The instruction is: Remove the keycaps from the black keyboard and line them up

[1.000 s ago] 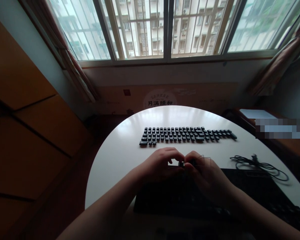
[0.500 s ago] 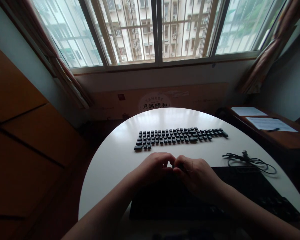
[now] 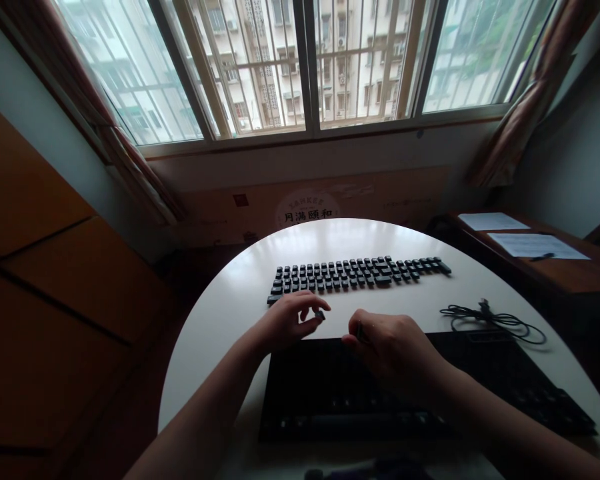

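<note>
My left hand (image 3: 290, 321) pinches a small dark keycap (image 3: 320, 315) between thumb and fingertips, above the far left edge of a black keyboard (image 3: 310, 380). My right hand (image 3: 383, 337) is closed, thumb against curled fingers, over the keyboard's far edge. It grips a keycap puller (image 3: 361, 331), mostly hidden by the fingers; its thin wire showed a moment before. Rows of loose black keycaps (image 3: 340, 275) lie beyond both hands on the white round table (image 3: 215, 320). Some keys remain on the keyboard's near rows and right end.
A coiled black cable (image 3: 500, 323) lies at the keyboard's far right corner. Dark, unclear items (image 3: 370, 470) sit at the near edge. To the right, a brown desk (image 3: 570, 277) holds paper sheets (image 3: 535, 245) and a pen (image 3: 543, 257). A barred window is ahead.
My hands were together; now they are apart. My left hand has moved left with a keycap in its fingers. My right hand stays near its place, and the puller's wire no longer shows clearly.
</note>
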Motion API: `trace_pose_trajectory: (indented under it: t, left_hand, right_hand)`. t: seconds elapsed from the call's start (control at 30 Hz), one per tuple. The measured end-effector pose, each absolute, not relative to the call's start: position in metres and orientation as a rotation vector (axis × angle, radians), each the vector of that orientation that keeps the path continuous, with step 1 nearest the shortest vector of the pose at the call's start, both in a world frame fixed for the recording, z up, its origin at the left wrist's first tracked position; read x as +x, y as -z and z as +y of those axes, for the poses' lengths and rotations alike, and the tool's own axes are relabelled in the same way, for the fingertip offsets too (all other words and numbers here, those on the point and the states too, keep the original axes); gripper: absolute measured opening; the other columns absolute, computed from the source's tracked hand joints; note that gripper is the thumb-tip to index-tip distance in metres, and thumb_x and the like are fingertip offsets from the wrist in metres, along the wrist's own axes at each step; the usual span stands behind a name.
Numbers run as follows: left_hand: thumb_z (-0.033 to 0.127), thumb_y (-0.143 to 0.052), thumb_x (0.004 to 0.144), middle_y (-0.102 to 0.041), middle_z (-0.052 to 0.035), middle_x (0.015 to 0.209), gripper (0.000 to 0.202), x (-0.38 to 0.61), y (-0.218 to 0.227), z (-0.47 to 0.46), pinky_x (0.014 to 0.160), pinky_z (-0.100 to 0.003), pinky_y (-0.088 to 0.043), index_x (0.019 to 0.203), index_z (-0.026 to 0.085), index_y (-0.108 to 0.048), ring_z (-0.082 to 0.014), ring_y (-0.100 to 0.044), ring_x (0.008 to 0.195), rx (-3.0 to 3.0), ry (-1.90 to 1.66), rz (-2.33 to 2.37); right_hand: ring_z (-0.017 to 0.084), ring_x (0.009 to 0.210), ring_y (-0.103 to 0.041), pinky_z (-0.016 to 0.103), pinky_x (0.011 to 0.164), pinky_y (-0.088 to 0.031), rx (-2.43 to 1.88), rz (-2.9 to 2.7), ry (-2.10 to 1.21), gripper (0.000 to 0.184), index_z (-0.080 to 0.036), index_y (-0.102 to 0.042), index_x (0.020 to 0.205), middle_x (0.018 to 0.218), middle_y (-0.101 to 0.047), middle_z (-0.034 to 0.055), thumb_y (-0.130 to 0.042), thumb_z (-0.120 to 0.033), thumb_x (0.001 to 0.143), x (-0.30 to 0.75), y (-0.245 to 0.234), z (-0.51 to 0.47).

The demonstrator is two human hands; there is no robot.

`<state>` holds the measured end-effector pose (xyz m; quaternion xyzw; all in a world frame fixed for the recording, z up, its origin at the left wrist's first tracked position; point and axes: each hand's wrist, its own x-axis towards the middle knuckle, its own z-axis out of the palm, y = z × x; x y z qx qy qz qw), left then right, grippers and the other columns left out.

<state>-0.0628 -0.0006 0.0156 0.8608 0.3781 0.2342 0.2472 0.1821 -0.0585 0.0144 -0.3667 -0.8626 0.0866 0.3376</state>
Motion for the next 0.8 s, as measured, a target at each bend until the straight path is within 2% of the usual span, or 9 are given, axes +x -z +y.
trace_pose_trajectory:
  t: [0.2,0.5,0.7,0.8]
  left_hand:
    - [0.017,-0.055,0.092,-0.066,-0.0064,0.104,0.022,-0.075,-0.006,0.013,0.074,-0.027,-0.054,0.103,0.021,-0.074,-0.0156,-0.063,0.08,2.545,-0.545,1.283]
    - [0.015,-0.059,0.088,-0.07,-0.0017,0.106,0.022,-0.067,0.007,0.019,0.074,-0.028,-0.054,0.095,0.026,-0.076,-0.019,-0.068,0.084,2.692,-0.36,1.413]
    - [0.014,-0.057,0.089,-0.07,-0.0035,0.116,0.034,-0.065,0.01,0.025,0.079,-0.031,-0.056,0.118,0.027,-0.069,-0.0219,-0.07,0.092,2.699,-0.364,1.558]
    - [0.013,-0.058,0.089,-0.07,-0.003,0.118,0.038,-0.066,0.011,0.028,0.079,-0.031,-0.056,0.123,0.027,-0.066,-0.0227,-0.07,0.094,2.694,-0.372,1.61]
  right_hand:
    - [0.009,0.049,-0.048,0.02,0.051,-0.029,-0.921,-2.256,-0.29,0.028,-0.016,-0.057,0.086,0.064,-0.06,-0.0002,-0.048,-0.037,0.103,0.182,-0.018,-0.061]
    - [0.009,0.049,-0.048,0.02,0.051,-0.027,-0.916,-2.242,-0.326,0.028,-0.016,-0.057,0.084,0.063,-0.06,-0.0001,-0.05,-0.037,0.101,0.183,-0.018,-0.061]
    - [0.009,0.05,-0.048,0.021,0.052,-0.028,-0.904,-2.225,-0.333,0.028,-0.016,-0.057,0.085,0.065,-0.061,-0.0001,-0.051,-0.038,0.101,0.183,-0.018,-0.06]
    - [0.009,0.051,-0.048,0.021,0.052,-0.029,-0.899,-2.23,-0.339,0.028,-0.016,-0.058,0.085,0.064,-0.06,-0.0005,-0.051,-0.038,0.101,0.183,-0.018,-0.06]
